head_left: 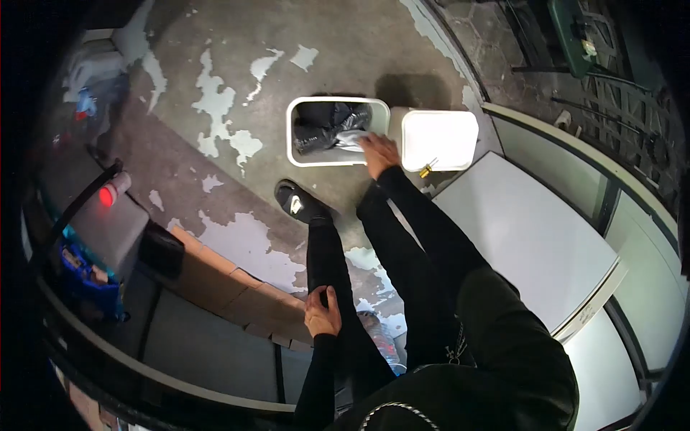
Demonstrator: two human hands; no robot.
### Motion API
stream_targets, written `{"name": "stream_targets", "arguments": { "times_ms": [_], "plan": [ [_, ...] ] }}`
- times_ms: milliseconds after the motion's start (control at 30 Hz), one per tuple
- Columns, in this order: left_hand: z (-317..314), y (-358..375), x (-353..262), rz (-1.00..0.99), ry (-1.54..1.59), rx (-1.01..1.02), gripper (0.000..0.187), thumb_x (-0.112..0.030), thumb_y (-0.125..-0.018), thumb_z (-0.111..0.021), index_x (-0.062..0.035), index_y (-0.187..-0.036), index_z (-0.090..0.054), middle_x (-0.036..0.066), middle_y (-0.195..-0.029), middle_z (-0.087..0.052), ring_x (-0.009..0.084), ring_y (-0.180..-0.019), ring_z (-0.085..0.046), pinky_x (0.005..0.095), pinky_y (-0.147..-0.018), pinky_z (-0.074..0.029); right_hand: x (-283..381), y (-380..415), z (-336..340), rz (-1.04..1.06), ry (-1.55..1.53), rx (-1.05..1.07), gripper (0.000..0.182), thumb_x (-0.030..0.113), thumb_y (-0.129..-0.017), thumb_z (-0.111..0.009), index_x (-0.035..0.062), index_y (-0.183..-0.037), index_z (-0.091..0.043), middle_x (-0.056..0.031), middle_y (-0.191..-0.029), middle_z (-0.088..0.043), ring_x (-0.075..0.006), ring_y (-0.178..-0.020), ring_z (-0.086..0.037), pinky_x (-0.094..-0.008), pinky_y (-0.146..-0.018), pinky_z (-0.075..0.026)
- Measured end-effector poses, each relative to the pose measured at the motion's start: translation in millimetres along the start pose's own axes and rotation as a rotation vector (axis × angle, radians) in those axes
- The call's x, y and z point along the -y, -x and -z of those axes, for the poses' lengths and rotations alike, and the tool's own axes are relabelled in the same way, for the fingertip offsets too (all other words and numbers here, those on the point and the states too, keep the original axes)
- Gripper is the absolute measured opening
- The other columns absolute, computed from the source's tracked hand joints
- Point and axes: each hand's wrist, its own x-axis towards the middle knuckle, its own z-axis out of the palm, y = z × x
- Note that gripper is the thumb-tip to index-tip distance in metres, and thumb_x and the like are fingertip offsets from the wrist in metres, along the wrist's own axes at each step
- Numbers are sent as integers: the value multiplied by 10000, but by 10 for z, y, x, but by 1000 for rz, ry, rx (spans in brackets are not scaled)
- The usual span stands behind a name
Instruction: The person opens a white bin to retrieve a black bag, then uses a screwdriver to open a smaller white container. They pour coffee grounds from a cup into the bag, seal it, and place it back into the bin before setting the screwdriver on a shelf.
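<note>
A white plastic bin stands on the floor ahead of my feet. Inside it lie crumpled black plastic and a silvery-grey crumpled piece. My right hand reaches over the bin's near right corner, its fingers closed at the edge of the silvery piece; the fingertips are partly hidden. Just right of the bin is a white lid-like panel, with a small yellow-and-black tool at its lower edge. My left hand rests on my left leg, holding nothing, with fingers loosely apart.
A large white panel stands close on my right. Cardboard lines the left side. Beyond it are a red-lit cylinder and a blue bag. A clear bottle-like object lies below my legs. Paint is peeling from the floor.
</note>
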Motion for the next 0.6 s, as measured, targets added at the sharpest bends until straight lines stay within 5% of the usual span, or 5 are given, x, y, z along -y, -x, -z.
{"name": "stream_targets", "arguments": {
  "times_ms": [167, 267, 367, 500, 600],
  "plan": [
    [-100, 39, -41, -32, 31, -45, 440, -466, -984, -519, -75, -1106, -681, 196, -1066, -694, 380, -1041, -632, 465, -939, -473, 22, 820, 1005, -413, -439, -80, 375, 315, -932, -608, 0, -1133, -631, -222, -1054, -657, -408, -1019, -610, -463, -893, -482],
    [-175, 162, -102, -156, 77, -30, 406, -460, -985, -518, -111, -1119, -676, 150, -1039, -714, 365, -1014, -651, 437, -956, -460, 340, 1455, 1580, -374, -574, -85, 284, 207, -897, -664, -3, -1086, -640, -234, -1062, -658, -412, -1020, -620, -460, -880, -487],
    [-172, 416, -426, -23, 763, 171, 482, -492, -985, -543, -153, -1327, -543, 92, -1206, -652, 229, -1129, -607, 403, -983, -423, 921, 2026, 2332, -345, -748, 59, 250, 183, -894, -671, 10, -1071, -643, -233, -988, -669, -407, -970, -644, -452, -847, -499],
    [579, 881, -1028, -101, 1580, 59, 607, -449, -981, -578, -63, -1414, -399, 79, -1258, -548, 202, -1169, -521, 350, -963, -444, 1655, 2528, 3156, 259, -812, 148, 343, 57, -832, -656, 63, -1172, -610, -220, -1397, -518, -397, -1128, -612, -427, -930, -518],
    [1325, 1236, -997, -199, 1207, -258, 580, -419, -1014, -505, -19, -1418, -392, 123, -1261, -553, 251, -1171, -524, 360, -1002, -419, 2065, 2508, 3567, 350, -891, 364, 707, 114, -826, -735, 60, -1404, -331, -272, -1419, -450, -364, -1052, -661, -381, -822, -569]
  ]
}}
